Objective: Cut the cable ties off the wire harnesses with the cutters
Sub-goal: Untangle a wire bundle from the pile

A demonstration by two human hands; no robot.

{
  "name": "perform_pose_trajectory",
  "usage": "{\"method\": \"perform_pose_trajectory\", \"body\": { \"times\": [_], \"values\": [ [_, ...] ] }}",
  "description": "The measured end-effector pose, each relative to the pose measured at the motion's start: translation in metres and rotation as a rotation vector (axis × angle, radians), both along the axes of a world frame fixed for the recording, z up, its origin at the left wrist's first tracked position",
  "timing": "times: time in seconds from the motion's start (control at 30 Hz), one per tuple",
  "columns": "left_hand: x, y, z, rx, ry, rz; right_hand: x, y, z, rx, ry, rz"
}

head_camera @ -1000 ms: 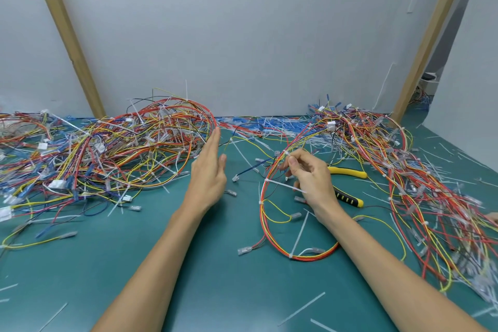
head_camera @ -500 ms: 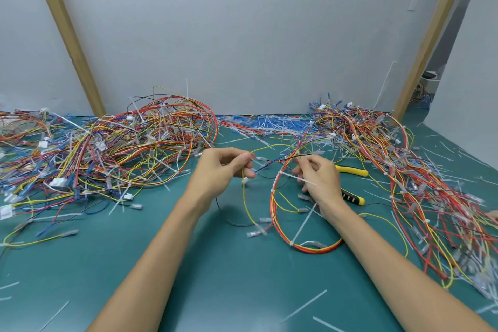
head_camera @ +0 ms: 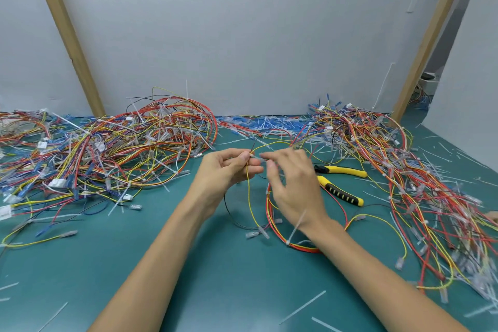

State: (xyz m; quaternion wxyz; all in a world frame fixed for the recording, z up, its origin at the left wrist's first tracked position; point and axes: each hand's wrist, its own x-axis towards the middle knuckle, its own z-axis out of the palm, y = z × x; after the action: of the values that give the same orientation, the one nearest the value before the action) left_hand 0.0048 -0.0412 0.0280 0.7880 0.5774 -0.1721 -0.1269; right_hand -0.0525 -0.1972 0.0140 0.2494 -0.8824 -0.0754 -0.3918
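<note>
Cutters [head_camera: 340,183]: yellow handles, black stripes on nearer grip. Mat [head_camera: 134,277]: teal-green. Harness piles [head_camera: 121,148] left and right of cutters: red, yellow, orange, blue, black wires; white cable ties [head_camera: 301,307]. Wall [head_camera: 242,35]: pale grey. Posts [head_camera: 67,35]: tan wood.

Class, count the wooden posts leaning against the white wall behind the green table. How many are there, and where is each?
2. One wooden post leans at the left, above the left wire pile; the other post leans at the right, above the right wire pile. None seems hidden.
</note>
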Motion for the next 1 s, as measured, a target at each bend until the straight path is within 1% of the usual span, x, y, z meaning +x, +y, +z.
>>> {"method": "perform_pose_trajectory", "body": {
  "times": [0.07,0.17,0.27,0.33,0.43,0.5,0.57,0.67,0.73,0.9,1.0],
  "values": [
    [-0.0004,-0.0004,-0.0009,-0.001,-0.014,-0.042,0.0014,0.0004,-0.0064,-0.009,0.067,-0.019],
    [-0.001,-0.0017,-0.0018,0.026,-0.045,-0.079,0.0009,0.0006,-0.007,-0.026,0.074,-0.028],
    [-0.0008,-0.0011,-0.0007,0.127,-0.123,-0.035,-0.0004,0.0016,-0.006,0.017,0.097,-0.032],
    [-0.0009,0.0007,0.0012,0.256,-0.247,0.054,-0.0005,0.0004,-0.0061,0.03,0.115,-0.029],
    [-0.0012,0.0017,0.0007,0.499,-0.519,0.182,-0.0004,0.0004,-0.0078,0.034,0.138,-0.016],
    [-0.0019,0.002,-0.0011,0.634,-0.66,0.197,-0.0006,0.0018,-0.0094,0.029,0.155,-0.002],
    [-0.0008,0.003,-0.0021,0.702,-0.729,0.185,-0.0004,0.0018,-0.01,0.039,0.192,0.012],
    [0.0021,0.0065,-0.0019,0.746,-0.778,0.186,0.0007,0.0007,-0.0109,0.038,0.255,0.048],
    [0.0036,0.0076,-0.0022,0.776,-0.802,0.19,0.0008,0.0009,-0.0112,0.041,0.265,0.086],
    [0.0043,0.0039,-0.0034,0.79,-0.787,0.219,0.0007,0.0037,-0.0091,0.097,0.199,0.144],
    [0.0048,0.0031,-0.0048,0.784,-0.793,0.233,0.0018,0.0059,-0.0097,0.094,0.177,0.163]
  ]
}}
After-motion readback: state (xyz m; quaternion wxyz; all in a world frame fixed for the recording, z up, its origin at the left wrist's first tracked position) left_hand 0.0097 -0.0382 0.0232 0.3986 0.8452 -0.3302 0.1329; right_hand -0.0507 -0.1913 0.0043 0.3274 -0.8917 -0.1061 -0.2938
